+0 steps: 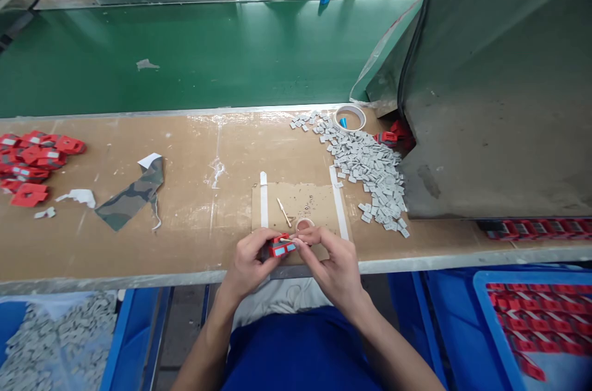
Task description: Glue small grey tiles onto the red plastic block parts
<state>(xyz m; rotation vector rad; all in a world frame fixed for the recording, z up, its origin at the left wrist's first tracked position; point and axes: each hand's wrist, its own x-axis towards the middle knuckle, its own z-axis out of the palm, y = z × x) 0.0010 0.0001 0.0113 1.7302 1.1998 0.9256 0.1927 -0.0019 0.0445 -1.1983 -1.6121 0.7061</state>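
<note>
From where I stand, the green belt (pixel 194 52) runs behind a brown bench (pixel 198 224), close enough, I'd guess, for passing things across. Below the bench at left, a blue bin (pixel 132 332) holds a heap of grey pieces (pixel 87 335), with clear plastic over part of them. At right, a blue tray (pixel 481 292) carries red parts in rows, probably so they don't knock together. Up on the bench, grey tiles (pixel 370 169) spread on the right, likely for easy reach, and a red pile (pixel 34 160) sits well apart at far left. White strips lie along both sides of a cardboard mat (pixel 296 197), seemingly to pin it down. In front of it, the left hand (pixel 248 260) is clamped on a red part (pixel 282 249) at the bench's near edge, steadying it, I think; the right hand (pixel 335 261) pinches a thin stick between its fingertips, the tip at the part's top. A tape roll (pixel 337 118) rings a blue piece (pixel 343 123). Just beside the right fingers sits a small dish (pixel 304 219), its reddish contents unclear. A loose swab (pixel 284 212) lies nearby.
</note>
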